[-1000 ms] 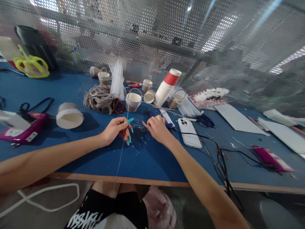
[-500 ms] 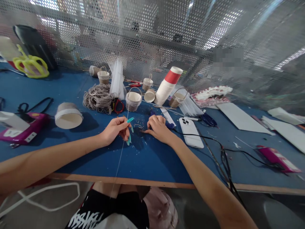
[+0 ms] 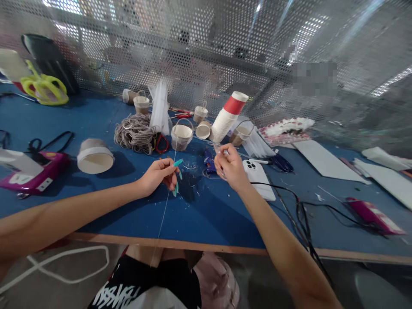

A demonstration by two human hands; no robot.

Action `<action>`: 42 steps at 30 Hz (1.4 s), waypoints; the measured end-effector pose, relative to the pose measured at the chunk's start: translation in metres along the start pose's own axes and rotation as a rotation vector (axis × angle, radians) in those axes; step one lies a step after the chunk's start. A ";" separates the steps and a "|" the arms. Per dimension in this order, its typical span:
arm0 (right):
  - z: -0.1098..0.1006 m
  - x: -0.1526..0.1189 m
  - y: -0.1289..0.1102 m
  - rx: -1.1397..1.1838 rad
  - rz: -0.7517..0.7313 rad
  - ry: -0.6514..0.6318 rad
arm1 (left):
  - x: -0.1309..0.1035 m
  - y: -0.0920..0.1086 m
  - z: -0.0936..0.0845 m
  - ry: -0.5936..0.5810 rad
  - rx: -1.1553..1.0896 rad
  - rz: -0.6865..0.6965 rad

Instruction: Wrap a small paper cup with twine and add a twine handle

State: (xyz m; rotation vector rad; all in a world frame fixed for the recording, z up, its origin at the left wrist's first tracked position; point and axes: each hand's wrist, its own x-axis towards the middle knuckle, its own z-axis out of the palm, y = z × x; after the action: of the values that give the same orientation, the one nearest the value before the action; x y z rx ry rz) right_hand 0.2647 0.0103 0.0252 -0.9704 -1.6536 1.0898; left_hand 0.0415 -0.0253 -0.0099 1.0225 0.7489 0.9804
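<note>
Left hand [image 3: 159, 176], centre of frame: fingers closed on teal item [image 3: 178, 163], partly hidden by them. Thin thread [image 3: 163, 216] runs past this hand toward lower middle. Right hand [image 3: 230, 167], right of centre: fingers curled narrow; cannot tell whether anything is gripped. Blue tool [image 3: 209, 161] just beside its fingertips; phone [image 3: 262, 191] partly behind wrist.

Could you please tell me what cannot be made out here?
Head view throughout:
Teal pieces at the left hand: too small to identify.
Anything inside the right hand: hidden by the hand itself.
White phone: partly hidden by that hand.
Purple item, far left: cut off by the picture edge.
</note>
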 end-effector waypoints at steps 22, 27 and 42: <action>-0.029 -0.014 -0.020 -0.844 -0.051 -0.699 | 0.003 -0.004 -0.003 -0.017 0.039 -0.005; -0.025 -0.021 0.001 -0.803 -0.021 -0.591 | 0.003 -0.003 -0.002 -0.023 0.042 -0.010; -0.001 -0.041 0.018 -0.757 0.045 -0.186 | 0.002 -0.003 -0.002 -0.021 0.042 0.003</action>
State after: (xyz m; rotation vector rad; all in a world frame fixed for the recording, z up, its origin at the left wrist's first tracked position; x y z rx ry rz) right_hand 0.2794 -0.0223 -0.0020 -1.4078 -2.2719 0.5764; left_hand 0.0416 -0.0230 -0.0140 1.0689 0.7536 0.9583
